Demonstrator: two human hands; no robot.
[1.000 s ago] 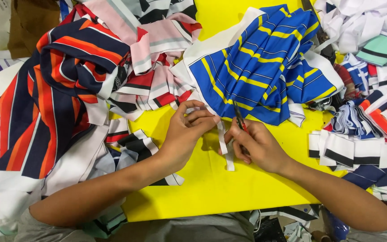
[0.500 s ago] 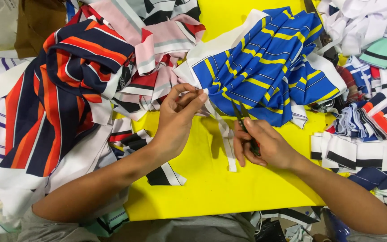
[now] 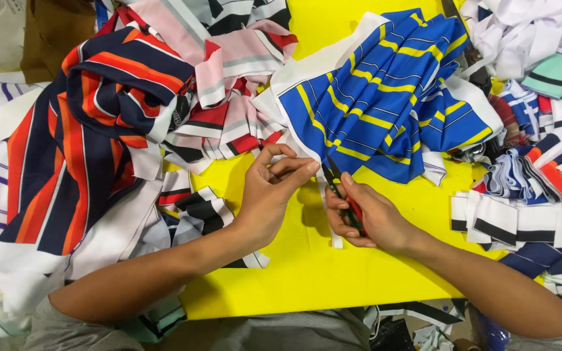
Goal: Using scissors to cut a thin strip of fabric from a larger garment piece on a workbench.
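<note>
Carefully, my left hand [image 3: 271,188] pinches the white strip [image 3: 323,195] taut at centre frame. My right hand [image 3: 365,218] grips scissors [image 3: 341,192]; snip close along the blue fabric [image 3: 385,97].

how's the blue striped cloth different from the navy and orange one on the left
The blue cloth has thin yellow stripes; the navy cloth has broad orange and red bands. The blue one lies by the right hand with the scissors; the navy one lies beyond the left hand, untouched. Both are rumpled and white-edged.

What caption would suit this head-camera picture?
Right hand works scissors at blue-and-yellow striped fabric while left hand pinches its white edge, on a yellow table.
</note>
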